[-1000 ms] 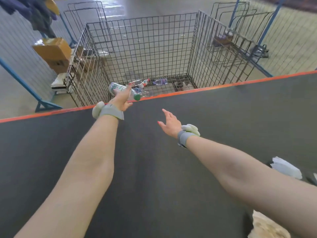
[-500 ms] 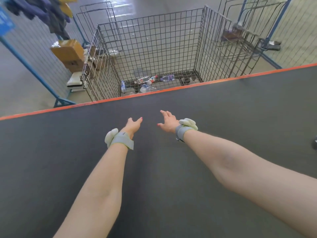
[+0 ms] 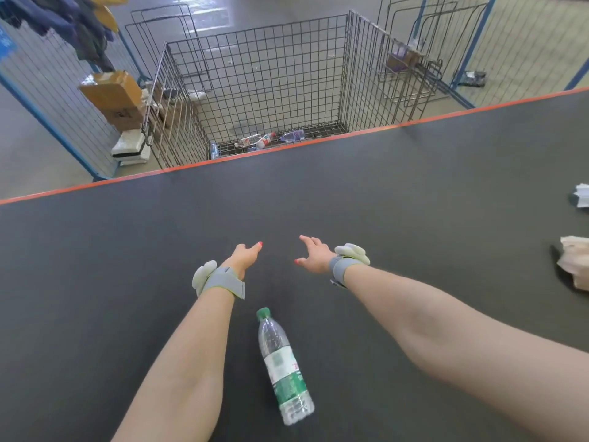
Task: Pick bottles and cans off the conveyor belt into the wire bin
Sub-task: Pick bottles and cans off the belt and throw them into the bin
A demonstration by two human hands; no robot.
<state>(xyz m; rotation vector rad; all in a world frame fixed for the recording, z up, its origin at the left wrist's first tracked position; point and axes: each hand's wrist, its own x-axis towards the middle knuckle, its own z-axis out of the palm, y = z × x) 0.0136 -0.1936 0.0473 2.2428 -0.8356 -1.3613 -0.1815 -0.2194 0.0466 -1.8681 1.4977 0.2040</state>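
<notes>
Clear ribbed plastic bottle (image 3: 284, 366), matte belt (image 3: 95, 266), grid-wire bin (image 3: 264, 78)

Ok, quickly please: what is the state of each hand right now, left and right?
Left hand: open, holding nothing.
Right hand: open, holding nothing.

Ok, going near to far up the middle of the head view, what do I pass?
The green-capped bottle lying on the conveyor belt, left hand and right hand about level, orange belt edge, loose bottles on the bin floor, far wall of the wire bin.
</notes>
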